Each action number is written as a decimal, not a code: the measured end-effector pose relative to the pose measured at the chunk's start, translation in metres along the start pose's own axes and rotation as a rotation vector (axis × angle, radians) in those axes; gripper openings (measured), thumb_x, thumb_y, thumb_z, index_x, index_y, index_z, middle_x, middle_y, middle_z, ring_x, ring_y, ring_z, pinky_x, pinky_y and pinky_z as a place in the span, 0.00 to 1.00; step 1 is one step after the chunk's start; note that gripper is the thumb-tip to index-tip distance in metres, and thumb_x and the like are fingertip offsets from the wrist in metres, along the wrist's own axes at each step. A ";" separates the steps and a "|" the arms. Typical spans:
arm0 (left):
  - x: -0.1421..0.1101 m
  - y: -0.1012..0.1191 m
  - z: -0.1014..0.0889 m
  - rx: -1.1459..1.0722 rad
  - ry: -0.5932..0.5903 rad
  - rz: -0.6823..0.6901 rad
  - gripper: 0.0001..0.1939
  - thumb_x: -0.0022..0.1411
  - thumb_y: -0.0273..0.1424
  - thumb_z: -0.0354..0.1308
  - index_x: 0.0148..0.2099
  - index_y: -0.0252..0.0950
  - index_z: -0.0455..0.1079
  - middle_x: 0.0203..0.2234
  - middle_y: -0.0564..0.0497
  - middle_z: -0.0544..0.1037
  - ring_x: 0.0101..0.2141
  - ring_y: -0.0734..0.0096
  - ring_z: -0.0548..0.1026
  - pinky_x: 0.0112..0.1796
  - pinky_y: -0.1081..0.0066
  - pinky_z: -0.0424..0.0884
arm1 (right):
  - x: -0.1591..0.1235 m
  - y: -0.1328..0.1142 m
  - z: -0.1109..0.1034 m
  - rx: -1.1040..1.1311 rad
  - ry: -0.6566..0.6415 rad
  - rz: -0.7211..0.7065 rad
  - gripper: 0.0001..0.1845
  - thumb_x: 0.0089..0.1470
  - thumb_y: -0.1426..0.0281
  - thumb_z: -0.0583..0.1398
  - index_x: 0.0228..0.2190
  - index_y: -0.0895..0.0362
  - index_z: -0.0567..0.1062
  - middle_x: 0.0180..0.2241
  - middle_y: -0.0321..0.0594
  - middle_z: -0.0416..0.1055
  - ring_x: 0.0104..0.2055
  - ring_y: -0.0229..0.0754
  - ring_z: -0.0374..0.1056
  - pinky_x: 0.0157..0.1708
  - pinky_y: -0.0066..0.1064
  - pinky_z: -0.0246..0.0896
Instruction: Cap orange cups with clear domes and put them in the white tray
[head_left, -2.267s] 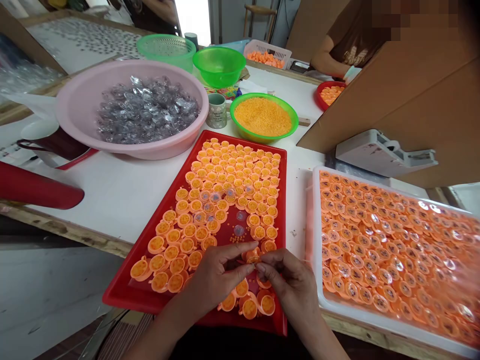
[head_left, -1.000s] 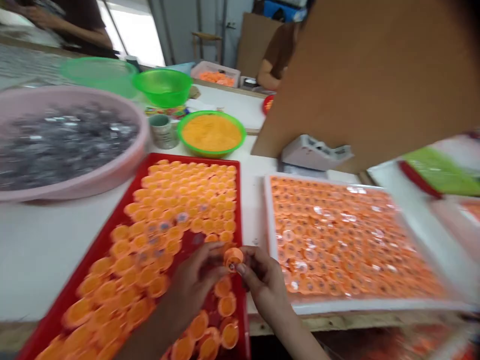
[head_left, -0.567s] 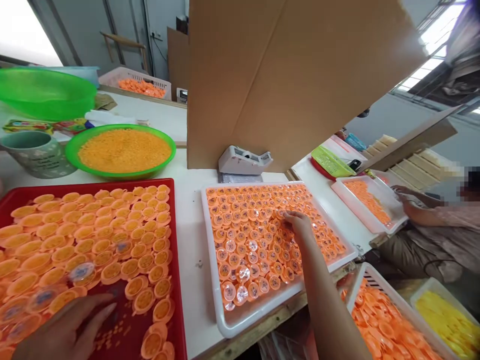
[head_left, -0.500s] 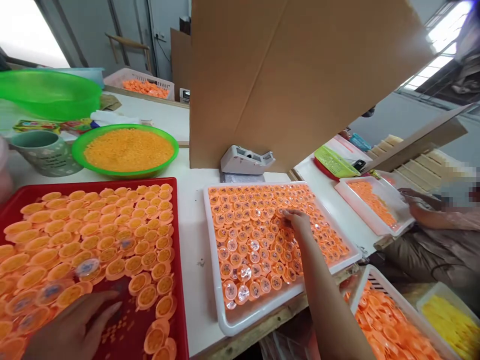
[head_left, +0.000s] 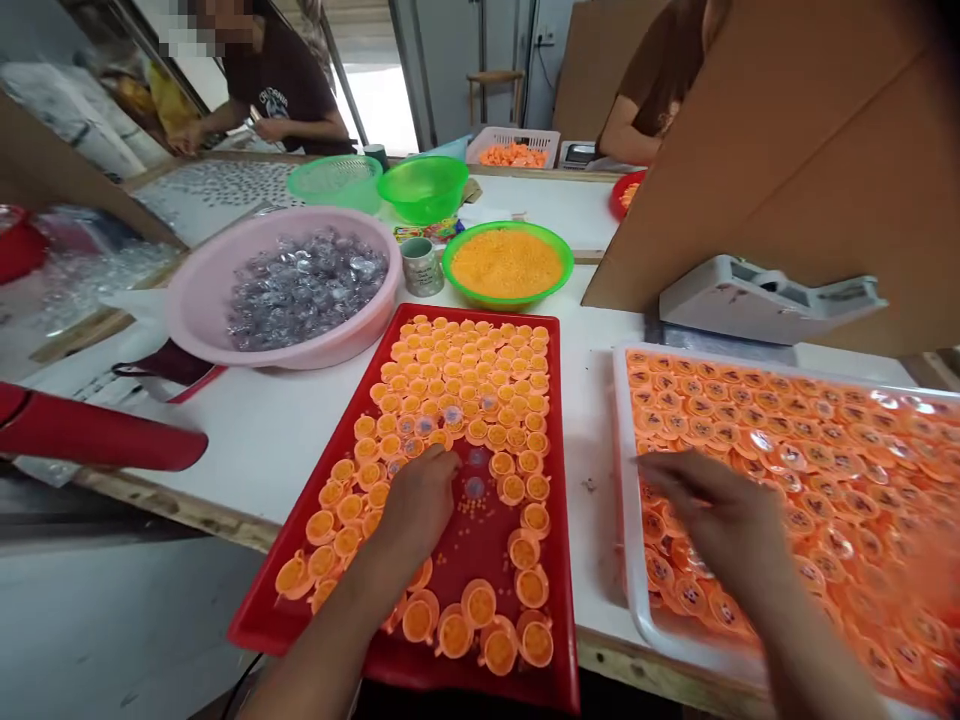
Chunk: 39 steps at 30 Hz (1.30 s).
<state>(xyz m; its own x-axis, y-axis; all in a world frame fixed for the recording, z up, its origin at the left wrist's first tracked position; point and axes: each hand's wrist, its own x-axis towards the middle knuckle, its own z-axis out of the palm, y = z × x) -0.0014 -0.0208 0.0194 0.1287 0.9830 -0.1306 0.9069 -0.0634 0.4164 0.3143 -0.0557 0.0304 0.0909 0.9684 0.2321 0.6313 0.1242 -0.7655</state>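
Note:
A red tray [head_left: 480, 535] in front of me holds rows of small orange cups [head_left: 465, 375] filled with yellow beads; a few carry clear lids [head_left: 452, 414]. My left hand [head_left: 417, 500] rests back-up on the tray's middle, fingers curled down among the cups and hidden. To the right, a white tray [head_left: 621, 470] is packed with lidded orange cups [head_left: 810, 440]. My right hand [head_left: 724, 515] hovers over its left part, blurred, fingers stretched leftward with nothing seen in them.
A pink basin [head_left: 217, 310] of clear lids, a grey mug [head_left: 420, 266] and a green bowl [head_left: 453, 275] of yellow beads stand behind the red tray. A cardboard sheet [head_left: 787, 150] and white device [head_left: 757, 297] sit at right. Two people work at the far tables.
My view swung back left from the white tray. My right hand drew back from the white tray's middle to its left part; my left hand moved up the red tray to the cups.

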 end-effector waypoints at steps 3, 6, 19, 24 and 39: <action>0.001 0.001 -0.004 -0.031 -0.012 0.025 0.15 0.60 0.21 0.47 0.30 0.37 0.73 0.29 0.48 0.76 0.32 0.65 0.73 0.34 0.69 0.66 | -0.009 -0.063 0.087 -0.132 -0.318 -0.329 0.18 0.50 0.84 0.56 0.34 0.53 0.79 0.31 0.41 0.77 0.32 0.44 0.69 0.30 0.34 0.66; 0.006 0.001 -0.012 -0.067 -0.030 0.060 0.15 0.62 0.22 0.47 0.30 0.37 0.72 0.29 0.49 0.75 0.32 0.66 0.72 0.34 0.69 0.66 | -0.015 -0.097 0.147 -0.398 -0.459 -0.418 0.20 0.41 0.90 0.57 0.33 0.61 0.79 0.32 0.52 0.76 0.36 0.52 0.68 0.33 0.42 0.66; 0.033 0.012 0.010 -0.142 -0.206 0.379 0.10 0.54 0.17 0.50 0.32 0.37 0.68 0.32 0.51 0.70 0.31 0.68 0.68 0.29 0.70 0.61 | -0.054 -0.092 0.139 0.193 -0.545 -0.009 0.15 0.49 0.84 0.56 0.35 0.58 0.78 0.31 0.41 0.75 0.34 0.43 0.69 0.35 0.34 0.66; 0.028 0.013 0.016 -0.087 -0.198 0.417 0.11 0.59 0.18 0.44 0.31 0.37 0.63 0.30 0.52 0.66 0.28 0.68 0.63 0.28 0.68 0.57 | -0.051 -0.076 0.114 0.832 -0.555 0.555 0.07 0.51 0.72 0.63 0.35 0.55 0.76 0.26 0.32 0.71 0.27 0.34 0.66 0.29 0.26 0.64; -0.003 -0.004 0.007 -0.113 -0.242 0.302 0.16 0.57 0.17 0.47 0.44 0.38 0.67 0.30 0.51 0.70 0.32 0.65 0.70 0.31 0.69 0.61 | -0.053 -0.075 0.107 1.021 -0.505 0.622 0.16 0.48 0.62 0.69 0.33 0.56 0.71 0.25 0.32 0.72 0.27 0.35 0.72 0.28 0.26 0.69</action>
<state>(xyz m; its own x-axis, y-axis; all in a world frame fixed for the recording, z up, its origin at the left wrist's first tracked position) -0.0028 -0.0248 0.0120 0.4859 0.8532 -0.1895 0.7657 -0.3110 0.5630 0.1796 -0.0933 0.0107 -0.2850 0.8688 -0.4050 -0.3009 -0.4823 -0.8227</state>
